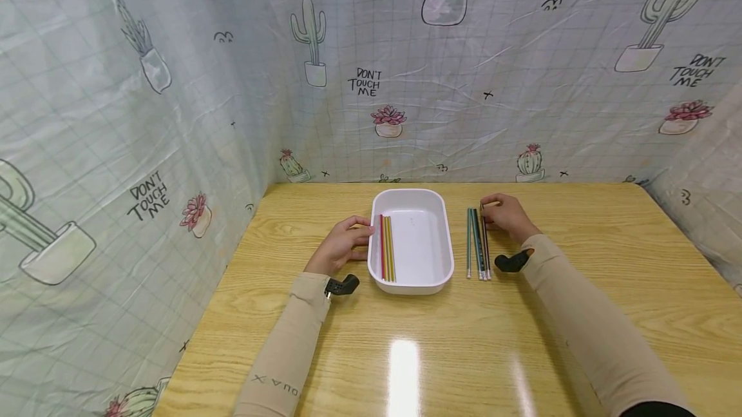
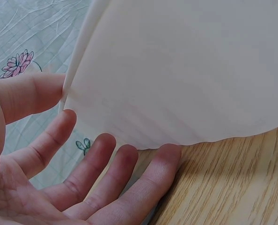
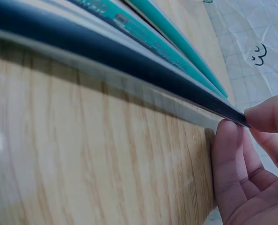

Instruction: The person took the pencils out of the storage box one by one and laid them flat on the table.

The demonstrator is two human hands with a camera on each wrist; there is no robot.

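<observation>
The left forearm [image 1: 290, 339] and right forearm [image 1: 597, 320] are stretched forward, angled inward. The left hand [image 1: 338, 248] is held with its fingers [image 2: 141, 192] gently bent and slightly spread. The right hand [image 1: 510, 216] is turned inward, thumb [image 3: 270, 115] and fingertip set in a pinch.

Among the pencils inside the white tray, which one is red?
The leftmost pencil, nearest the tray's left wall; the other pencils beside it are yellow.
</observation>
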